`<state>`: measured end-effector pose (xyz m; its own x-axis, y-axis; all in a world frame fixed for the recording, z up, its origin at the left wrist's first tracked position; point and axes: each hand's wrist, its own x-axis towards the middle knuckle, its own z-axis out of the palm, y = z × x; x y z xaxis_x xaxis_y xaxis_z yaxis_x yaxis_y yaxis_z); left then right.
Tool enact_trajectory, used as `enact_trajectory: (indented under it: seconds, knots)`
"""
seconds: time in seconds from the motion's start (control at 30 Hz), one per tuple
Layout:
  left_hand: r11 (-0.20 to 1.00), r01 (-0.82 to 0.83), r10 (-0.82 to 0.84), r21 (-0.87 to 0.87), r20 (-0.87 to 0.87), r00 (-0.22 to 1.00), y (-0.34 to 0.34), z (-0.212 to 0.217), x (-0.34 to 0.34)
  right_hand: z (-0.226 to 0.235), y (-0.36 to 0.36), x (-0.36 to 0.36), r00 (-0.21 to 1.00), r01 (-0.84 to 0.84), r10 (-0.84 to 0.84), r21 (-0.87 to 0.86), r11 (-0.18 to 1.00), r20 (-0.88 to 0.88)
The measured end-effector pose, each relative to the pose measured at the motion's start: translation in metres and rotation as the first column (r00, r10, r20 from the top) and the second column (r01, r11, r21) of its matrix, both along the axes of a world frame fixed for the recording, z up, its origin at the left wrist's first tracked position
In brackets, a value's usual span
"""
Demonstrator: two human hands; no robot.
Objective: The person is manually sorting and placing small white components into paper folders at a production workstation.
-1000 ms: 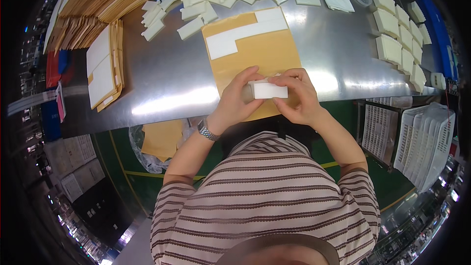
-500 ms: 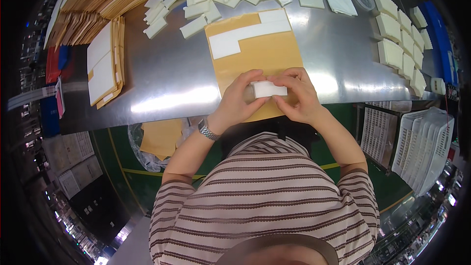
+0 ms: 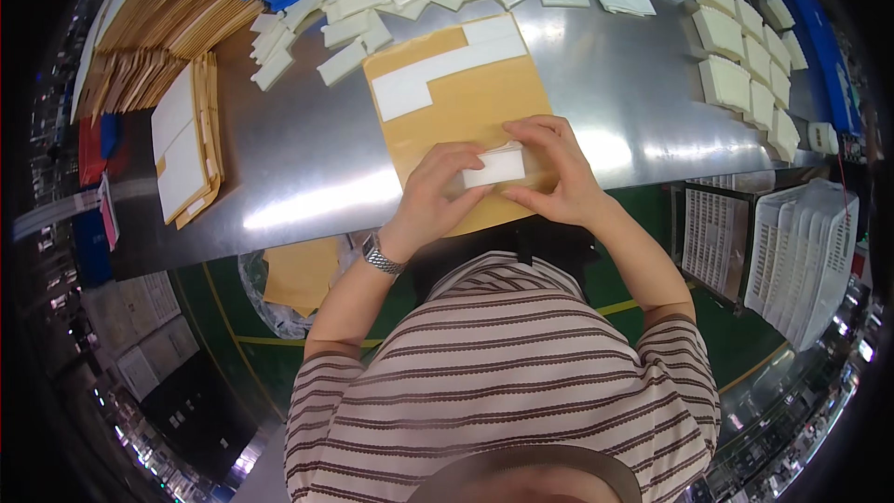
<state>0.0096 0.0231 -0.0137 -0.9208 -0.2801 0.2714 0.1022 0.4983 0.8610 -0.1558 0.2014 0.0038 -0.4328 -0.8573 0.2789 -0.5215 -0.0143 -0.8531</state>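
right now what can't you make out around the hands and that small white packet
Head view only:
- White packet: its ends are covered by the left hand and right hand.
- Brown envelope: its near edge is hidden under both hands.
- Packet contents: too small to tell.
- Envelope stack: cut off by the dark fisheye rim.

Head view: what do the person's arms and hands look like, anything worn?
Both hands are bare, no gloves: left hand, right hand. A silver metal-link wristwatch sits on the left wrist. The forearms are uncovered. Short sleeves of a shirt with thin dark brown stripes on a pale ground end above the elbows. No rings or markings that I can make out.
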Motion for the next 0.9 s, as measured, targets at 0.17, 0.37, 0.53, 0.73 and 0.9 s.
enact_trajectory:
  seconds: [0.17,0.37,0.53,0.73,0.9]
  knots:
    - [1.000,0.010,-0.010,0.016,0.020,1.000,-0.001,0.003,-0.002,-0.007,0.003,-0.004,0.999,0.030,-0.031,0.018,0.999,0.019]
    - [1.000,0.005,-0.005,0.028,0.012,1.000,-0.001,0.001,-0.001,-0.010,0.002,-0.006,0.999,0.012,-0.014,0.034,0.999,0.033]
    - [1.000,0.011,-0.011,-0.015,0.015,1.000,0.000,0.010,-0.004,-0.010,0.003,-0.007,0.997,0.023,-0.029,0.079,0.997,0.074]
    - [0.999,0.040,-0.043,0.034,0.080,0.996,-0.002,0.007,-0.004,-0.012,0.001,-0.013,0.999,-0.010,0.007,0.064,0.998,0.052]
    - [0.990,0.058,-0.077,0.129,0.141,0.987,-0.002,0.008,-0.003,-0.022,0.004,-0.015,0.984,-0.041,0.016,0.136,0.990,0.176]
